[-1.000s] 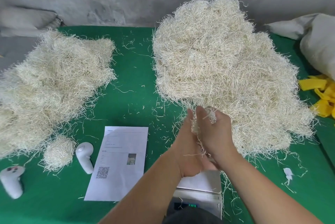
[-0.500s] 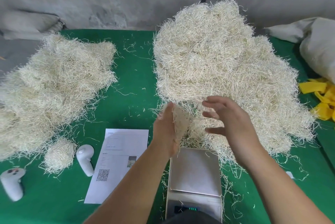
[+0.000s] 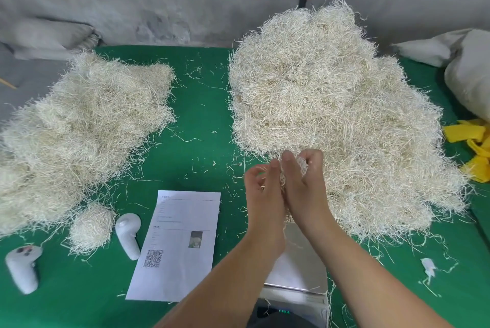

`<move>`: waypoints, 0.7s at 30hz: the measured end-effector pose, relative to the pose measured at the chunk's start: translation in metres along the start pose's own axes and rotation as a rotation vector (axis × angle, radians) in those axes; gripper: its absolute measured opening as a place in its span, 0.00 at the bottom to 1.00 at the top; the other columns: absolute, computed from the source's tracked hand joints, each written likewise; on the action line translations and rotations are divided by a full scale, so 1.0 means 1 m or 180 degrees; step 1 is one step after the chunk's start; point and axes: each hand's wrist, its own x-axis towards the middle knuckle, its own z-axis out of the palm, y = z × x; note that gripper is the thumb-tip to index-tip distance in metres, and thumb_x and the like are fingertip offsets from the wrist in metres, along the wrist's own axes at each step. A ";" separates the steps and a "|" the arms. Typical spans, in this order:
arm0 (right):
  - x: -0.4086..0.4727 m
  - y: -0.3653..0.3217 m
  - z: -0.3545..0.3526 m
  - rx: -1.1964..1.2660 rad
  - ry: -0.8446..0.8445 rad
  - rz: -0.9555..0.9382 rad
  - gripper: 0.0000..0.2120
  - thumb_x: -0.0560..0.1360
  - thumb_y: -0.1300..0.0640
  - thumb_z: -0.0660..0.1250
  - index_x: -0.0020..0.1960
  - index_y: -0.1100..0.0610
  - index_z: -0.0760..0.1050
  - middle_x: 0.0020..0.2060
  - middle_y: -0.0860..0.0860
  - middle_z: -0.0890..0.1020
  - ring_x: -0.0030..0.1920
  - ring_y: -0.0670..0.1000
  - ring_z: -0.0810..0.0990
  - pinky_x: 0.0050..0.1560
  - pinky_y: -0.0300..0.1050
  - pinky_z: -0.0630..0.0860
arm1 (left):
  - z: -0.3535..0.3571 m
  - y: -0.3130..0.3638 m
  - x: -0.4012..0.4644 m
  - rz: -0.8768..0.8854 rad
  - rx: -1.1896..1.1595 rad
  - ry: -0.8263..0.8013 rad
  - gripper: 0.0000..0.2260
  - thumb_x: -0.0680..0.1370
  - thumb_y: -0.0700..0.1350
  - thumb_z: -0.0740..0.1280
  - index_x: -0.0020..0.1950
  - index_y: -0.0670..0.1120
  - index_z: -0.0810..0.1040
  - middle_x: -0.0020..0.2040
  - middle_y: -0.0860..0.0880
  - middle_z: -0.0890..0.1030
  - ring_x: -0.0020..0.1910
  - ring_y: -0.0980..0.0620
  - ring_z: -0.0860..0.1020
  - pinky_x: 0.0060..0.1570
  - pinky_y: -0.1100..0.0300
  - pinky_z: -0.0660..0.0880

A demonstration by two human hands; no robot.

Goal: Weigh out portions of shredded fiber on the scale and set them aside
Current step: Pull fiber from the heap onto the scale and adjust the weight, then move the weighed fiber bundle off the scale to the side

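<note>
Two bare hands are held close together above a silver square-topped scale at the near edge of a table covered in green cloth. The left hand and the right hand both have curled fingers, and they squeeze a small pale clump of shredded fiber between them. The clump has no clear long side. A few thin strands hang straight down from it toward the scale top. I cannot tell if they touch the scale.

Just behind the hands is a big heap of pale shredded fiber. It fills the right half of the table, and its long side runs from the near edge back toward the grey wall. A second, flatter heap of the same fiber lies on the left, well apart from the big one. Its long side slants from near left to far right. A small round ball of fiber sits just beside it.

A white sheet of paper with a square code lies left of the scale. Two white handheld controllers lie near the ball. Yellow straps and a pale cloth sack are at the right edge
</note>
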 end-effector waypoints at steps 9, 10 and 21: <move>0.008 -0.004 -0.019 0.0315 0.0242 0.0692 0.20 0.77 0.34 0.67 0.51 0.51 0.84 0.44 0.59 0.84 0.54 0.53 0.65 0.59 0.60 0.66 | -0.011 0.012 0.016 -0.0031 0.0241 -0.0037 0.16 0.78 0.64 0.68 0.48 0.52 0.78 0.49 0.45 0.86 0.48 0.45 0.86 0.54 0.34 0.82; 0.007 -0.002 -0.016 0.0124 0.0290 0.0623 0.23 0.79 0.35 0.65 0.49 0.54 0.84 0.42 0.58 0.85 0.41 0.52 0.86 0.46 0.57 0.81 | -0.007 0.008 0.012 -0.0059 0.0204 -0.0237 0.17 0.75 0.68 0.69 0.51 0.55 0.78 0.51 0.47 0.87 0.51 0.47 0.86 0.53 0.39 0.83; 0.020 0.000 0.029 -0.0801 -0.1016 0.0381 0.21 0.83 0.41 0.61 0.74 0.46 0.67 0.68 0.46 0.71 0.62 0.47 0.76 0.61 0.47 0.76 | -0.105 0.044 0.060 0.2101 0.2664 0.0475 0.14 0.73 0.61 0.74 0.55 0.59 0.78 0.57 0.52 0.76 0.56 0.50 0.79 0.57 0.47 0.80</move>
